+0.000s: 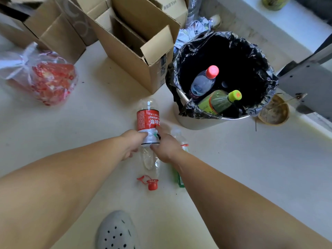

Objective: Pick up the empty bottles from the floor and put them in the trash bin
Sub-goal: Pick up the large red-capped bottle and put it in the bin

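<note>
Bottles [203, 83] inside lined trash bin [194, 121]

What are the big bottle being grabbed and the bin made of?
The big bottle looks like thin clear plastic: the floor shows through it, and it has a glossy red printed label. The bin seems to be metal, with a smooth dull-silver wall, lined with a crinkly, shiny black plastic bag.

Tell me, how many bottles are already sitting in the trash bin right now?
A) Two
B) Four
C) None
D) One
A: inside the black-lined trash bin stand a clear bottle with a red cap and a green bottle with a lime-green cap; no other bottle shows in it.
</note>
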